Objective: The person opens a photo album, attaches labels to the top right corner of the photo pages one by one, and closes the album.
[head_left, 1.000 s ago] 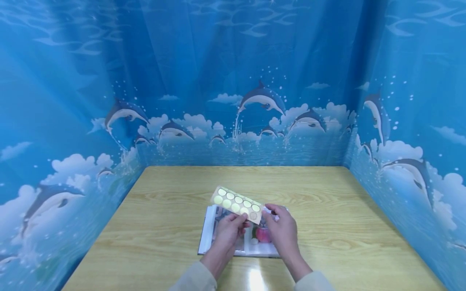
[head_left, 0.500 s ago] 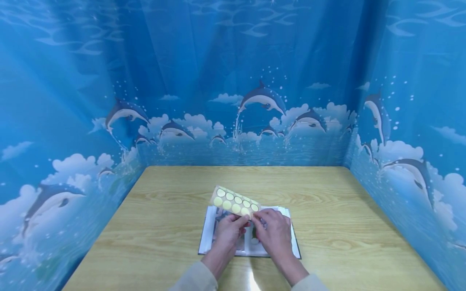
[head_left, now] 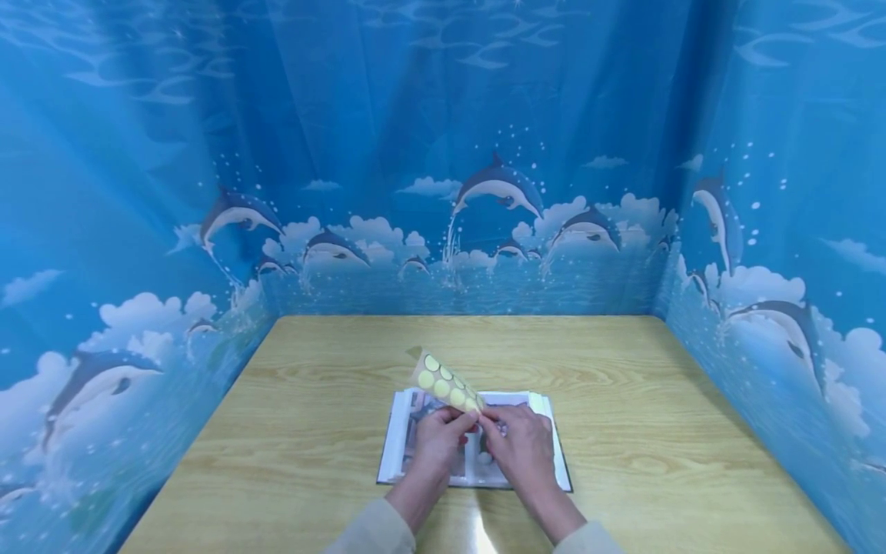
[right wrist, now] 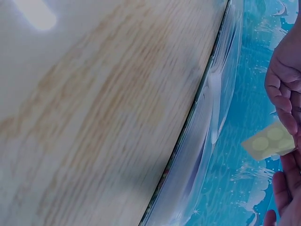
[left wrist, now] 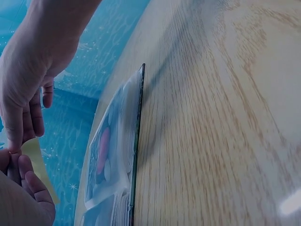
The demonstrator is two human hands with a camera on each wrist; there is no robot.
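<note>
A sheet of pale yellow round stickers (head_left: 443, 385) is held up over an open photo album (head_left: 396, 442). My left hand (head_left: 432, 446) pinches the sheet's lower edge between thumb and fingers. The right hand (head_left: 522, 442) pinches its right end, fingertips close beside the left thumb. In the head view the sheet is curled, its far left corner turned over. Part of the sheet (left wrist: 38, 165) shows behind the left fingers in the left wrist view. Several round stickers show on the sheet (right wrist: 268, 141) in the right wrist view. The fingers hide the sheet's right end.
The album lies flat on a wood-grain table (head_left: 332, 369), photos showing in its clear sleeves; the hands cover part of them. A blue curtain (head_left: 388, 138) printed with dolphins encloses the table at the back and both sides.
The right hand has moved left, from the sheet's right corner to beside the left thumb. The sticker sheet has gone from nearly flat to curled, and its far corner has turned over.
</note>
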